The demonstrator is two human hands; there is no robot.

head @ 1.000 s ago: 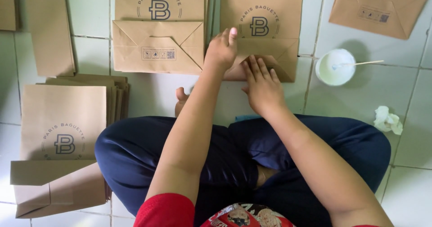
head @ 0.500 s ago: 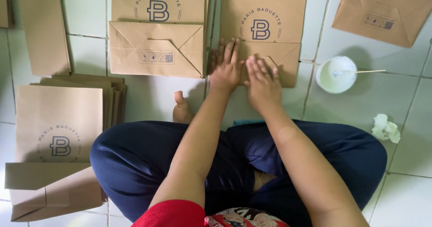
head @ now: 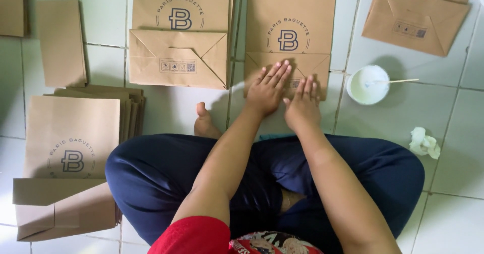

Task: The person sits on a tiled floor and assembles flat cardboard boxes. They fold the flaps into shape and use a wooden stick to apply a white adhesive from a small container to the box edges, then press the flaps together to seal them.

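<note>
A flat brown paper bag with a dark round logo lies on the tiled floor in front of my crossed legs. Its folded bottom flap points toward me. My left hand lies flat on the flap's left half, fingers spread. My right hand presses flat on the flap beside it, fingers together. Neither hand grips anything; both palms rest on the paper.
A second folded bag lies just left, a third at the far right. A stack of unfolded bags sits at my left knee. A white bowl of glue with a stick and a crumpled tissue are at right.
My left hand came down from the bag's upper part onto the bottom flap. Both hands have flattened and slid toward me along the flap.
</note>
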